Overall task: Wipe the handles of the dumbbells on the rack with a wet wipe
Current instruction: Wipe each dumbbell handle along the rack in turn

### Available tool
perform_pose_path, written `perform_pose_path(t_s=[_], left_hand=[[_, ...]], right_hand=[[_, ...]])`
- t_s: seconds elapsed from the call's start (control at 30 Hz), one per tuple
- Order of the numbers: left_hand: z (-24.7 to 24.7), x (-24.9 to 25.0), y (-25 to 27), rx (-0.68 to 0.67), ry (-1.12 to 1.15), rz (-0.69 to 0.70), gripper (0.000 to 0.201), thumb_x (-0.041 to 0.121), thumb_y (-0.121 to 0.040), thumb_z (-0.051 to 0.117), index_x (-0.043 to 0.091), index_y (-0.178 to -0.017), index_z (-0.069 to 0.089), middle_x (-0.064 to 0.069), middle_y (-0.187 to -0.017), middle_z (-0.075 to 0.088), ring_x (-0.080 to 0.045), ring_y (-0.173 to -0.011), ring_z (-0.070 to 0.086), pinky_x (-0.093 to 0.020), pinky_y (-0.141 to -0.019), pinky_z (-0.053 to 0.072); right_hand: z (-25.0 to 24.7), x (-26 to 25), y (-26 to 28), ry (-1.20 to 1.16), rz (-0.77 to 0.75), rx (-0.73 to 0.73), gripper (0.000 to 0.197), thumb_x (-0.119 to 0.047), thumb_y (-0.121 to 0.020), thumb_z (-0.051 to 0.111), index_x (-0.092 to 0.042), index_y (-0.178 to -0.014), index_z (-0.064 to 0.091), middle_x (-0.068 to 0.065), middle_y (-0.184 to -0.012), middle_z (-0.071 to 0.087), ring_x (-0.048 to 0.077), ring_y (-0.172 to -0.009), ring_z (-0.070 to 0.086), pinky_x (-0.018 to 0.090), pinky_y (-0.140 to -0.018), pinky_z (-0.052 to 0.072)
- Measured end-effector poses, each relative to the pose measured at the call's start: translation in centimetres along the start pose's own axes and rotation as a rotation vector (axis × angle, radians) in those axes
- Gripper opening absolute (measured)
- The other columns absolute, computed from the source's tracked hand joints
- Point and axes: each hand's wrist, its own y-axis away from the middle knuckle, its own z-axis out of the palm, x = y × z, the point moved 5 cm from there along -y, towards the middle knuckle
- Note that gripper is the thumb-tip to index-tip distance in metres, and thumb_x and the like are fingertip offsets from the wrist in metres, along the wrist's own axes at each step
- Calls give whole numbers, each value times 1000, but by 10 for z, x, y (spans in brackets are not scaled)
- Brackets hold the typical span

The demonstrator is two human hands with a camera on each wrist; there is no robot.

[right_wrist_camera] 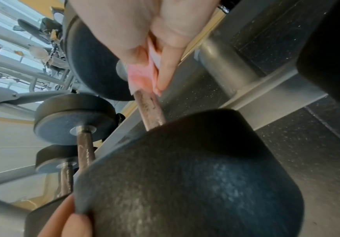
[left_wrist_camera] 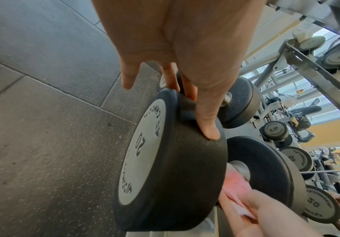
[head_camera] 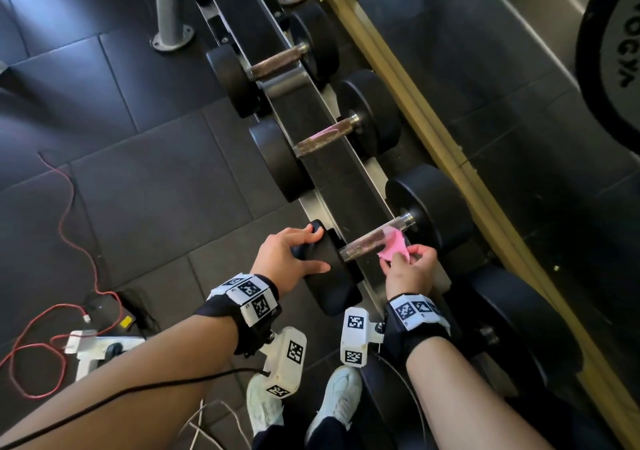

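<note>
The nearest dumbbell lies across the rack (head_camera: 349, 186), its rusty brown handle (head_camera: 363, 243) bare on the near half. My left hand (head_camera: 304, 250) grips the near black head (head_camera: 334, 280), fingers curled over its top edge and thumb along the rim. The left wrist view shows that head (left_wrist_camera: 175, 184) marked 20 under my left hand (left_wrist_camera: 197, 112). My right hand (head_camera: 408, 266) pinches a pink wet wipe (head_camera: 394, 247) draped on the far end of the handle. Seen from the right wrist, the fingers (right_wrist_camera: 165, 73) press the wipe (right_wrist_camera: 143, 77) against the handle (right_wrist_camera: 152, 110).
Two smaller dumbbells (head_camera: 322, 138) (head_camera: 277, 63) sit further along the rack, and a bigger one (head_camera: 519, 318) lies at my right. A yellow-framed mirror (head_camera: 433, 138) runs behind the rack. A red cable (head_camera: 69, 224) and a black device (head_camera: 104, 307) lie on the floor at left.
</note>
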Motion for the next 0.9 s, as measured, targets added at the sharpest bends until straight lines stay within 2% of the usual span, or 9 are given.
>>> perform_pose_path(t_s=[0.07, 0.2, 0.33, 0.4, 0.47, 0.6, 0.77, 0.83, 0.9], left_hand=[[0, -1, 0, -2, -8, 9, 63, 28, -66, 89, 38, -123, 65, 17, -133, 56, 4, -120, 46, -13, -101, 27], [0, 0, 0, -7, -21, 21, 63, 29, -67, 88, 38, -124, 64, 16, -134, 55, 6, -119, 44, -13, -101, 26], [0, 0, -1, -20, -33, 24, 62, 30, -67, 88, 39, -124, 64, 17, -134, 54, 2, -123, 46, -16, -102, 29], [0, 0, -1, -21, -44, 34, 62, 31, -67, 88, 39, -124, 64, 16, -134, 55, 0, -125, 47, -16, -103, 29], [-1, 0, -1, -14, -45, 44, 62, 31, -67, 88, 39, -123, 64, 17, -133, 55, 3, -123, 46, -13, -101, 28], [-2, -1, -1, -18, -56, 64, 61, 32, -67, 88, 40, -123, 64, 17, -132, 55, 1, -125, 46, -17, -104, 28], [-2, -2, -2, -24, -52, 73, 62, 31, -67, 88, 36, -124, 65, 18, -130, 55, -1, -125, 47, -15, -103, 28], [-2, -2, -2, -25, -59, 76, 62, 31, -67, 88, 35, -124, 65, 17, -130, 55, -1, -124, 46, -8, -101, 26], [-2, -1, -2, -20, -57, 76, 62, 31, -67, 88, 35, -124, 65, 18, -129, 54, 4, -120, 45, -2, -96, 23]], right_hand=[[-5, 9, 0, -6, 17, 69, 26, 3, -93, 53, -21, -84, 49, -2, -88, 56, 11, -70, 65, 22, -58, 58], [-23, 24, -10, -99, 180, 238, 18, 5, -91, 56, -9, -96, 47, 17, -98, 54, 18, -65, 65, 21, -49, 57], [-16, 19, -21, -193, 132, 236, 22, 3, -90, 62, -1, -110, 54, 11, -92, 58, 14, -64, 62, 22, -59, 59], [-5, 18, -20, -227, 95, 154, 28, 5, -90, 61, 5, -118, 58, 22, -99, 64, 24, -74, 68, 17, -57, 57], [5, 20, -17, -230, 69, 46, 30, 7, -90, 60, -4, -116, 68, 25, -109, 67, 30, -90, 71, 16, -62, 57], [11, 18, -10, -185, 8, -33, 25, -8, -85, 72, -29, -97, 78, -1, -94, 76, 12, -87, 73, 21, -75, 58], [20, 19, 12, -97, -15, -145, 26, 3, -89, 66, -15, -104, 76, -5, -83, 72, 13, -91, 70, 30, -92, 55], [21, 25, 24, -20, -6, -272, 27, 2, -92, 63, -16, -108, 75, -10, -80, 72, 9, -87, 70, 20, -88, 54], [22, 24, 32, 22, 31, -387, 25, -2, -95, 60, -13, -112, 74, -4, -86, 72, 4, -80, 70, 10, -76, 52]])
